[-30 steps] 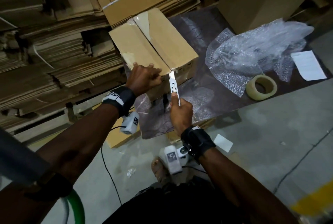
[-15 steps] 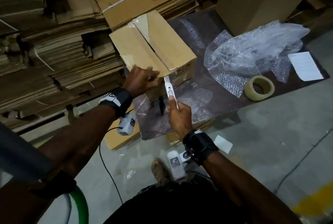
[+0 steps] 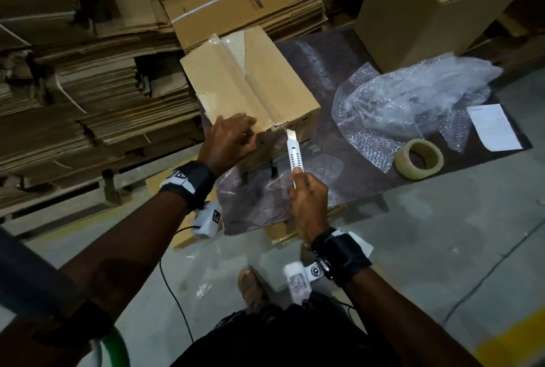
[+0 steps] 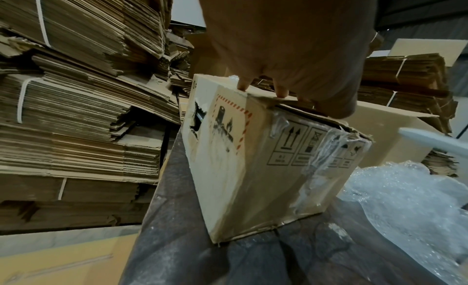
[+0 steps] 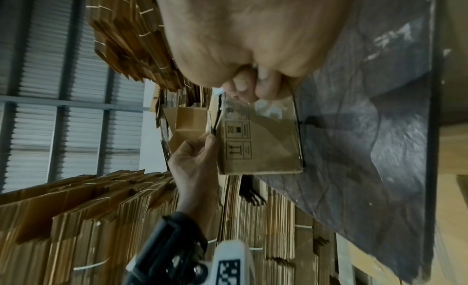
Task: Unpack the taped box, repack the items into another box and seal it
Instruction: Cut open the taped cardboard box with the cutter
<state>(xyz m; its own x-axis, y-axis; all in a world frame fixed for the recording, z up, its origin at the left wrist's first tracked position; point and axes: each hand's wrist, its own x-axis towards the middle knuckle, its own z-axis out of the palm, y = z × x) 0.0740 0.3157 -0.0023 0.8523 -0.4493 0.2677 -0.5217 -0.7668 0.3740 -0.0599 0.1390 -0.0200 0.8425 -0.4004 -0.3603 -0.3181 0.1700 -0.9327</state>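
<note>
head view: the taped box (image 3: 250,83) sits on the dark table (image 3: 330,65), left hand (image 3: 228,139) on its near top edge, fingers bent over the flap. right hand (image 3: 308,198) grips a white cutter (image 3: 292,151), tip at the seam's near end. a slip could run the blade toward those left fingers. bubble wrap (image 3: 413,101) and a tape roll (image 3: 418,158) crowd the right; a tall box (image 3: 436,6) waits behind.

left wrist view: fingertips (image 4: 243,86) hook the lifted flap edge; the tape looks torn.

right wrist view: fingers (image 5: 240,85) wrap the handle; the table edge is near.
</note>
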